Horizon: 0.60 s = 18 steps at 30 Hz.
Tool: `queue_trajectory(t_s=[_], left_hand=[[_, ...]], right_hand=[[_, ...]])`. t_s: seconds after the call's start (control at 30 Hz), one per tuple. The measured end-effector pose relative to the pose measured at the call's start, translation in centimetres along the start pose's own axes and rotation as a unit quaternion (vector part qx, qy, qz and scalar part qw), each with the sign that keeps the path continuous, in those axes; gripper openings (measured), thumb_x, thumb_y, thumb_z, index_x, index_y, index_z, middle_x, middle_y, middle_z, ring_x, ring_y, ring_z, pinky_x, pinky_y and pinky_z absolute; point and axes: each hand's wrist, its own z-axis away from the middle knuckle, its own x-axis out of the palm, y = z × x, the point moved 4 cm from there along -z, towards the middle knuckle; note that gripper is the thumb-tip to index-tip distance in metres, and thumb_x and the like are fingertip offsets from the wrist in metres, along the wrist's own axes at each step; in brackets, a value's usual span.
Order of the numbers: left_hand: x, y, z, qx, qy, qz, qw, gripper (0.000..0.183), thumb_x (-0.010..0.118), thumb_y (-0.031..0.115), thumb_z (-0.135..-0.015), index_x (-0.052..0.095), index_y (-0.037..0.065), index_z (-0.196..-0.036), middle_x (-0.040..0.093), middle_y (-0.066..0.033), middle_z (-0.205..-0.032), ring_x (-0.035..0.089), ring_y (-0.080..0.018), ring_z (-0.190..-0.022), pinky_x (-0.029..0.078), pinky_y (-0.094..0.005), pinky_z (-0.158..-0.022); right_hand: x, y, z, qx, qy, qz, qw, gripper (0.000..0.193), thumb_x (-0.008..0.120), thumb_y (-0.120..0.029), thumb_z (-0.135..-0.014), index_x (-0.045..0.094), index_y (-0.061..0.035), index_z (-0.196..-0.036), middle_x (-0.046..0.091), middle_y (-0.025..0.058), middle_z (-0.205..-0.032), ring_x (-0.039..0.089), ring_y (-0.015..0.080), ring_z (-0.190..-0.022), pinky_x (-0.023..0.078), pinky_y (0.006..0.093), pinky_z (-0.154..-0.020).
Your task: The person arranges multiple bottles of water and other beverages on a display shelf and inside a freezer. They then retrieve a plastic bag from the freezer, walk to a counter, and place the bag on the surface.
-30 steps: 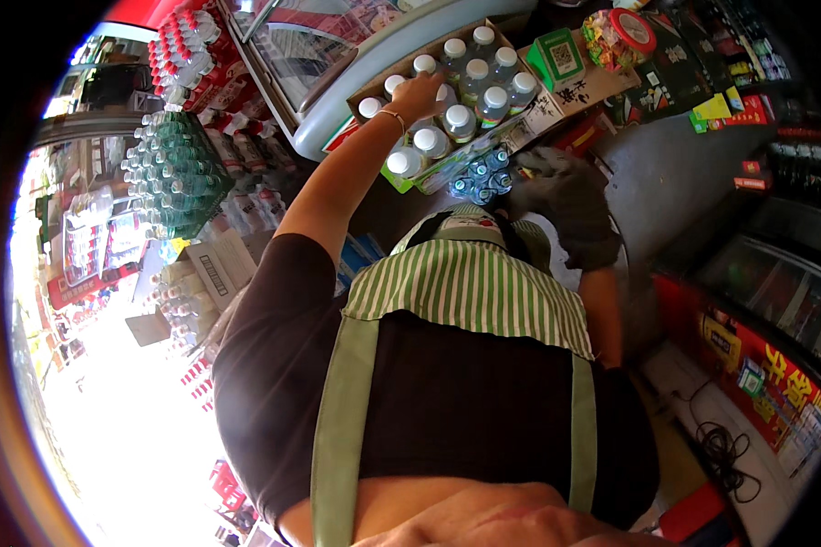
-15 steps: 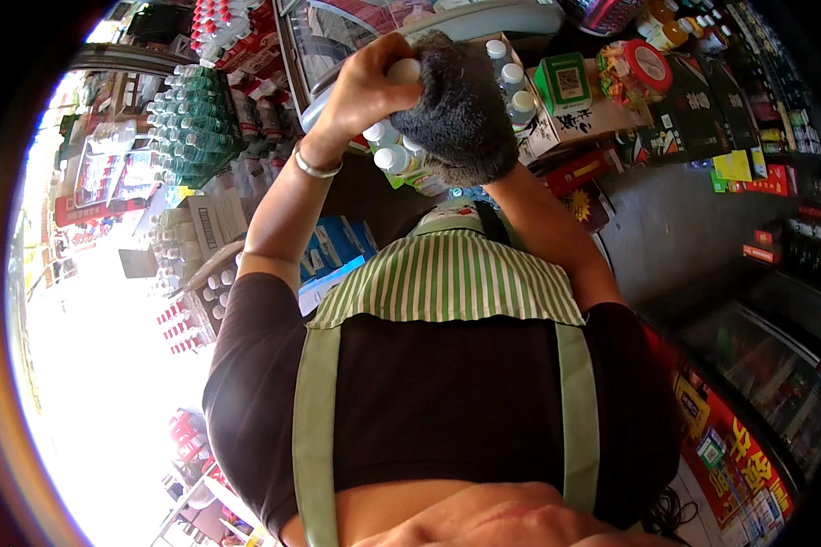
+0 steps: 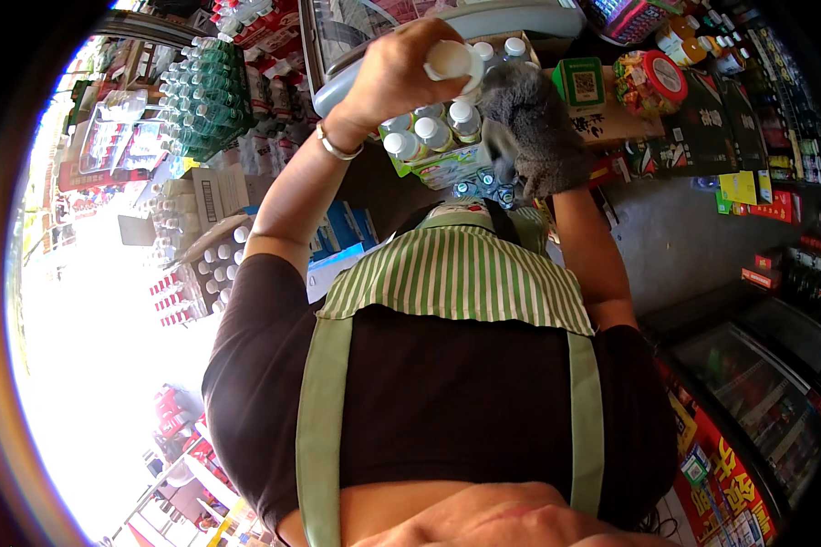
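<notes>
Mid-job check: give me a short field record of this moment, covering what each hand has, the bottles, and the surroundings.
left hand: bare left hand, bracelet on the wrist, closed in a grip around a white-capped bottle
right hand: right hand in a grey fuzzy glove, raised beside that bottle; contact unclear
bottles: more white-capped bottles packed in an open carton just below the hands
clothing: green-and-white striped apron over a dark shirt
surroundings: stacked packs of green bottles at upper left, glass-topped cabinet at lower right

Small pale plastic bottle with white cap [image 3: 453,60], tipped cap toward camera, lifted above an open cardboard box of matching white-capped bottles [image 3: 438,137] standing upright in rows.
</notes>
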Motion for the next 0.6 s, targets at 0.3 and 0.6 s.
queue_trajectory(t_s=[0.3, 0.6], left_hand=[[4.2, -1.2, -0.5, 0.067, -0.074, -0.052, 0.994, 0.039, 0.078, 0.019, -0.071, 0.061, 0.01, -0.105, 0.066, -0.0105, -0.098, 0.066, -0.033, -0.088, 0.054, -0.0385, -0.075], [11.0, -12.8, 1.3, -0.104, -0.14, -0.014, 0.985, 0.046, 0.079, 0.029, -0.071, 0.064, 0.01, -0.11, 0.069, -0.0127, -0.1, 0.067, -0.032, -0.091, 0.054, -0.0396, -0.081]], right_hand=[[4.5, 6.1, 3.6, 0.059, 0.119, -0.013, 0.991, 0.04, 0.059, -0.029, -0.085, 0.057, -0.0101, -0.12, 0.056, 0.0126, -0.121, 0.05, 0.0275, -0.117, 0.037, 0.0418, -0.104], [-0.7, 2.1, 11.7, 0.179, -0.193, 0.145, 0.954, 0.027, 0.063, -0.025, -0.08, 0.064, -0.009, -0.102, 0.063, 0.0099, -0.1, 0.059, 0.028, -0.099, 0.045, 0.0399, -0.093]])
